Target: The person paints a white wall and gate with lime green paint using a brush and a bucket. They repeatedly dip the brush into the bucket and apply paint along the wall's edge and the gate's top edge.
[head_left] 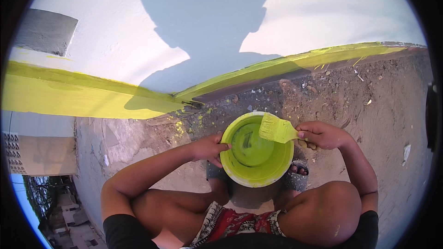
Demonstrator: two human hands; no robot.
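Note:
My left hand [211,149] grips the left rim of a round plastic bucket [256,176], its thumb over the edge and the other fingers outside. Yellow-green paint [266,152] coats the bucket's inside, with a darker patch showing at the bottom. In my right hand [320,135] is the handle of a wide flat paintbrush [278,128]. Its bristles and ferrule are covered in the same paint, and the bristle end is over the bucket's upper right part. Whether the brush touches the rim I cannot tell.
Ahead stands a white wall [328,17] with a yellow-green painted base band [86,93] that bends at a corner. A grey rectangle [48,31] marks the wall at left. Paint spatters, pebbles and scraps lie on the dirt ground [346,100]. My sandalled foot [298,171] is beside the bucket.

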